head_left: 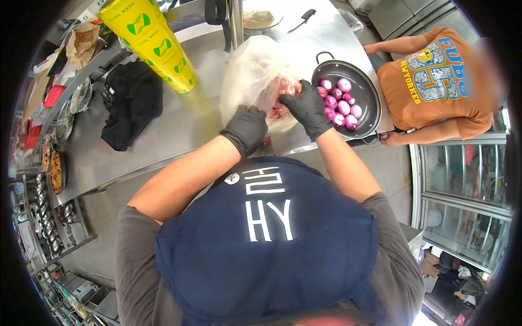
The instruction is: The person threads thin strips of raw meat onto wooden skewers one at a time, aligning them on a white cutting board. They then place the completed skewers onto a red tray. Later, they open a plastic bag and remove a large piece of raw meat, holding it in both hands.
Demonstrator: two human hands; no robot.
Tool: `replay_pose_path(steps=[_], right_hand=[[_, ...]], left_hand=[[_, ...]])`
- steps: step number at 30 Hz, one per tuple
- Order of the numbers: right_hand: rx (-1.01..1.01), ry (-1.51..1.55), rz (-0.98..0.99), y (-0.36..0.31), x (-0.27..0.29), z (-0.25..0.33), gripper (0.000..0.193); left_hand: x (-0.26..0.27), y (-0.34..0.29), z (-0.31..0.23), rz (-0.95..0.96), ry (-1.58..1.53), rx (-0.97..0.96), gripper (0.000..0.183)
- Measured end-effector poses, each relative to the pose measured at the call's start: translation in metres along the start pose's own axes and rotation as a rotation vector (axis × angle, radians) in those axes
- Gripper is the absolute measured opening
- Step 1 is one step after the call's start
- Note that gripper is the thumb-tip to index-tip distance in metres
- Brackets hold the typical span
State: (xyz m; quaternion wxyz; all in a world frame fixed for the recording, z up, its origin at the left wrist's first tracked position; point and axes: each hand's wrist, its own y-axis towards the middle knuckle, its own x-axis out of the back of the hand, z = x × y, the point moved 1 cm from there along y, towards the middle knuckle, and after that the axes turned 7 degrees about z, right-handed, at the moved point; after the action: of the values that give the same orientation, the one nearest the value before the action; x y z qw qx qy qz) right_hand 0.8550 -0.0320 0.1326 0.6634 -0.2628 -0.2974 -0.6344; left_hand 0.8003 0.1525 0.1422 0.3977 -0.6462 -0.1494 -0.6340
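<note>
Raw meat [286, 87], reddish and cut or torn into pieces as far as could be made out, lay inside a thin translucent bag [246, 68] on the steel counter [187, 133], between the two gloved hands. The left hand [247, 130] had its fingers curled closed on the bag's near edge, bunching the film. The right hand [310, 108] reached to the other side, its fingers bent over the meat and the plastic near it; whether they pinched the flesh or only the film, I cannot tell.

For good handling, the left grip seemed best kept firm and low, so that the film stayed taut and did not ride up with the pieces. The slack plastic looked likely to cling to wet gloves, so spreading it well apart, with the right fingers clear of the folds, would have helped.

Just beside the right hand stood a dark, wide pan [367, 89] with two loop handles. Peeled purple onions [341, 104] filled its middle and near left side, leaving the right side bare. A co-worker's hand [389, 139] was near its lower handle. Far left, a dark round vessel [64, 175] held orange-brown food [55, 169].
</note>
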Motion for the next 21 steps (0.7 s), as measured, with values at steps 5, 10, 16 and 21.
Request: replay_pose_path(steps=[5, 10, 16, 21], right_hand=[[-0.088, -0.126, 0.056, 0.012, 0.008, 0.008, 0.056], [-0.035, -0.061, 0.056, 0.011, 0.015, 0.005, 0.061], [-0.111, -0.032, 0.134, 0.029, 0.013, -0.012, 0.058], [-0.089, 0.198, 0.192, 0.039, 0.005, -0.033, 0.049]], left_hand=[[0.017, 0.021, 0.007, -0.023, -0.011, -0.123, 0.025], [0.02, 0.03, 0.009, 0.082, 0.028, -0.098, 0.034], [0.003, 0.007, -0.007, -0.012, 0.04, -0.162, 0.02], [-0.008, -0.016, -0.006, -0.075, -0.116, -0.083, 0.024]])
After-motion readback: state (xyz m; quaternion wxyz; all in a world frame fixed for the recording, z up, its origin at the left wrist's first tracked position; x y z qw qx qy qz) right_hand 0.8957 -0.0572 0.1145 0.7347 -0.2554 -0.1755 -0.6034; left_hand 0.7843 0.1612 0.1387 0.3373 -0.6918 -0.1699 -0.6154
